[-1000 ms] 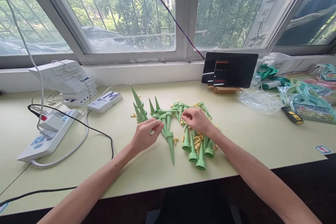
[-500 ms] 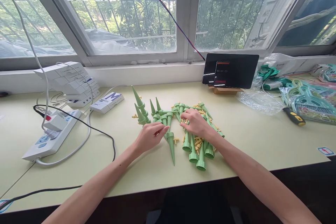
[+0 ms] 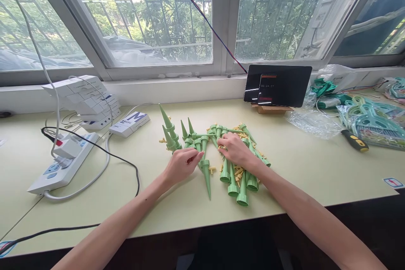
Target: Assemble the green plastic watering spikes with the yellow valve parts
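Note:
My left hand (image 3: 182, 165) is closed, its thumb and forefinger pressed together beside a green plastic watering spike (image 3: 206, 179) lying with its point toward me. Whatever those fingers hold, if anything, is hidden. Over the heap of green spikes (image 3: 242, 192) and small yellow valves (image 3: 238, 177), my right hand (image 3: 236, 149) has its fingers curled down; its fingertips touch the yellow pieces, and I cannot make out what is between them. Left of the hands, stacked green spikes (image 3: 171, 134) point up and away. One loose yellow T-shaped valve (image 3: 212, 169) lies between the hands.
A white power strip (image 3: 63, 164), black cable (image 3: 126, 161) and white boxes (image 3: 130, 124) occupy the left. A dark tablet (image 3: 291, 86) with a phone showing a timer stands behind the heap. At right are a screwdriver (image 3: 355, 140) and plastic wrap (image 3: 313, 123).
Almost nothing differs. My right hand has shifted very slightly, fingers still over the yellow pieces; the left hand stays where it was.

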Motion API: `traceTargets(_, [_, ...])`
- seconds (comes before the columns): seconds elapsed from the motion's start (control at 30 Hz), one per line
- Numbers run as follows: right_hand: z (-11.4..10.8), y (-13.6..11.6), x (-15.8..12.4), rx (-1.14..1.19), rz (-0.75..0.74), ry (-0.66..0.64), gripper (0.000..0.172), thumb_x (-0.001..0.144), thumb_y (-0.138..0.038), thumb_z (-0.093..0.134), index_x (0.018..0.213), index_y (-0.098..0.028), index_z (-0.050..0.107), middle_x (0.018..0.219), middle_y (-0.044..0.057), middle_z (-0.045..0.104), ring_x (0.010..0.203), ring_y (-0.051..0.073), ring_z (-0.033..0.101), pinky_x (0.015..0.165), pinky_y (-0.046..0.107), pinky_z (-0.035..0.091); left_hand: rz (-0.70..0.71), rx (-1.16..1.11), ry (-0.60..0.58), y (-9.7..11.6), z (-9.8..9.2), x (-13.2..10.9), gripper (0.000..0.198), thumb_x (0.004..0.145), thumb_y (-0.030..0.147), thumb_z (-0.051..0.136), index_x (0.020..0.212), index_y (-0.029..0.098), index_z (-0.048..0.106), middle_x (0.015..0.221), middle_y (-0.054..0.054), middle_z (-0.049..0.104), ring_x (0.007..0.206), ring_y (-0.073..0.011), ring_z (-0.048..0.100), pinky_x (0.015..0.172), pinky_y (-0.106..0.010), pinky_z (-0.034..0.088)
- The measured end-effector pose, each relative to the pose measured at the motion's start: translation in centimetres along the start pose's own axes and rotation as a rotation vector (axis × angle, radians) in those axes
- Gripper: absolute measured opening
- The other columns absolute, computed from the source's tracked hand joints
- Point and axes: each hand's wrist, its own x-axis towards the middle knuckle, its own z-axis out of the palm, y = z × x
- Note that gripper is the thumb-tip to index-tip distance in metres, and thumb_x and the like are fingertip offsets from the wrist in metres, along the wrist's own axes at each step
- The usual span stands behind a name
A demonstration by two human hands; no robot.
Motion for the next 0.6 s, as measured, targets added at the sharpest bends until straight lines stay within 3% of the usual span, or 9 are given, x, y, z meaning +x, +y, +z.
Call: traceTargets(0.6, [-0.03, -0.26, 0.09, -0.021, -0.007, -0.034, 0.008, 0.089, -0.013, 0.062, 0.081, -0.015, 0.061, 0.084, 0.006, 0.060, 0.085, 0.020, 0.052, 0.079, 0.032, 0.045, -0.023, -0.010, -0.033, -0.15, 0.13, -0.28, 0.044, 0.093, 0.023, 0.053, 0.057, 0.017, 0.030, 0.053, 0.005, 0.028, 0.048, -0.0081, 0.024, 0.046, -0.024, 0.022])
